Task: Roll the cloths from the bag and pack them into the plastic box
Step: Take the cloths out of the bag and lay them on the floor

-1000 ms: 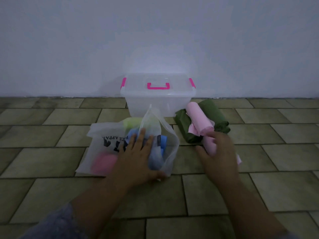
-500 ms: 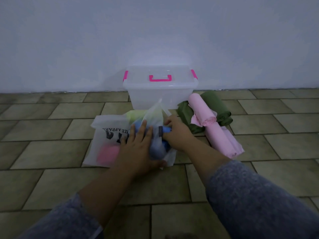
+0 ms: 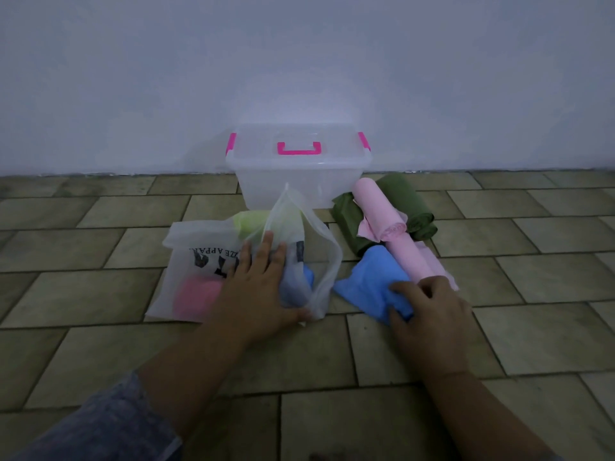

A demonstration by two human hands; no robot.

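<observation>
Left hand [image 3: 256,294] lies flat, fingers straight, pinning the bag [image 3: 179,261] beneath it against sliding. Right hand [image 3: 429,312] clutches the blue cloth [image 3: 366,279] under its fingertips, probably to roll it.

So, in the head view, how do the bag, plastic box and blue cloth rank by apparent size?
1. bag, though nearer the camera than the box
2. plastic box
3. blue cloth, partly under the right hand
</observation>
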